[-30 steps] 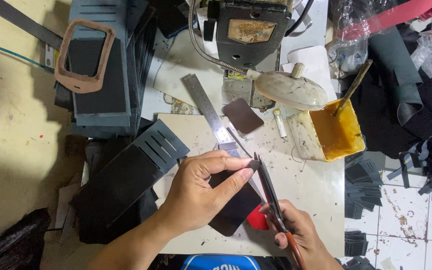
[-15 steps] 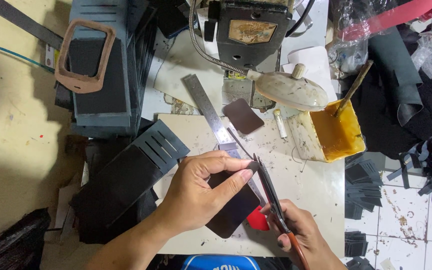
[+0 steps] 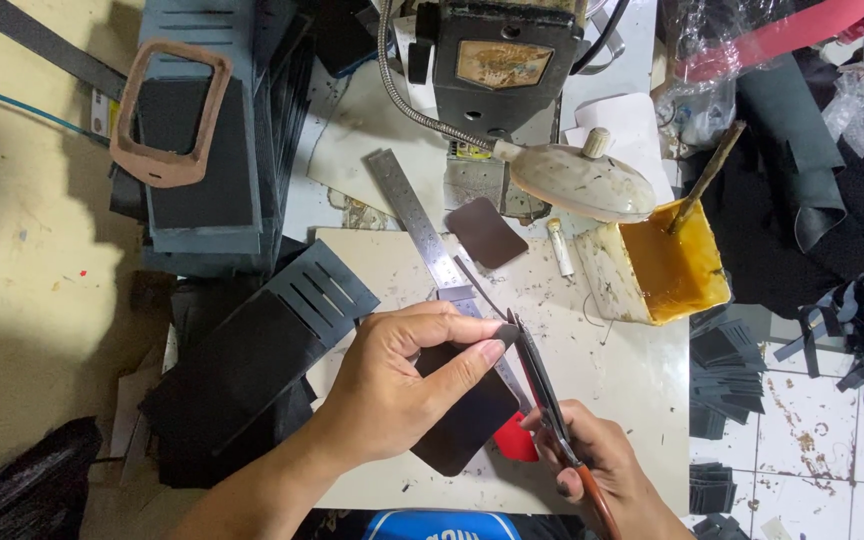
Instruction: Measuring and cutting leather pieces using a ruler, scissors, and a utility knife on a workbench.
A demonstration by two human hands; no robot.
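Nearby, a yellow tub (image 3: 652,275) holds amber glue and a stick (image 3: 707,175).

I see a dark brown leather piece (image 3: 462,420), dark scissors (image 3: 537,385) with a reddish-orange handle, a silver ruler (image 3: 414,215), a cream tub (image 3: 652,275) of yellow-orange glue at right, and a tan frame (image 3: 167,110) on blue-grey far left.
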